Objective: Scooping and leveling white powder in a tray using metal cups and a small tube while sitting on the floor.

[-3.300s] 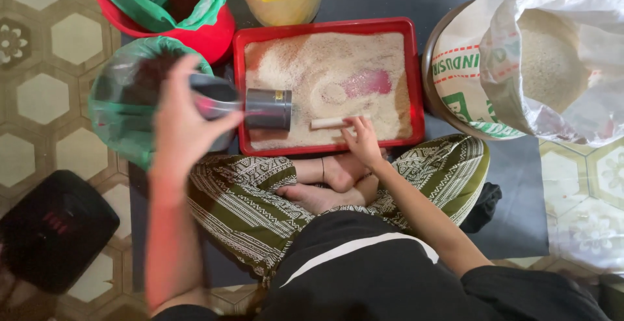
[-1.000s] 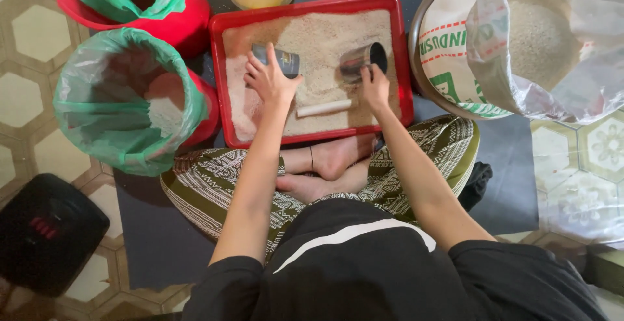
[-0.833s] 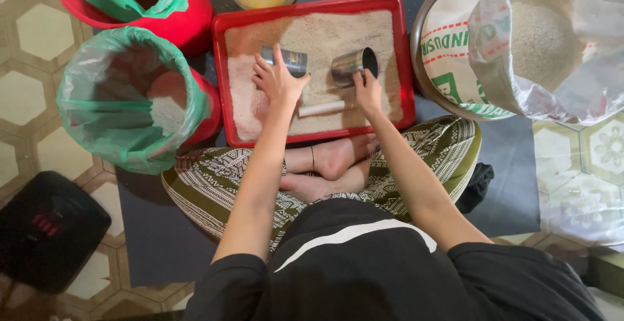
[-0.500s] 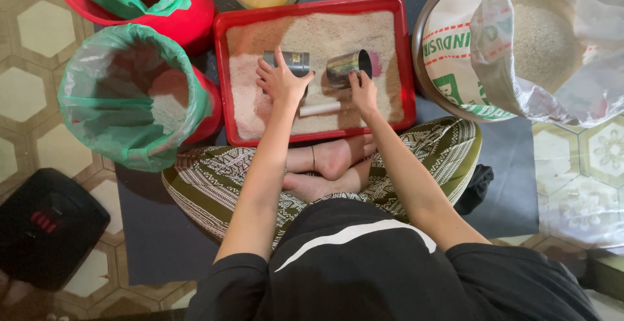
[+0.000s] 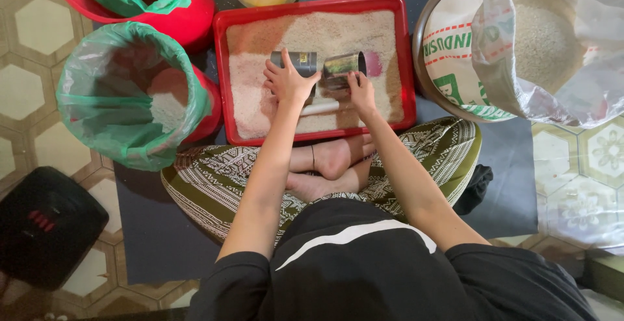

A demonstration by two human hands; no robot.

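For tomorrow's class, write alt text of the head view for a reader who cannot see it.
A seated, cross-legged person holds two metal cans on their sides over a red tray of rice: left hand on the dark can, right hand on the shiny can. Green-lined buckets stand left, an open rice sack right.

Both bare arms reach forward toward twelve o'clock, elbows bent. The left hand [image 5: 289, 79] lies palm down with fingers curled in a grip; the right hand [image 5: 359, 90], just beside it at three o'clock, grips likewise.
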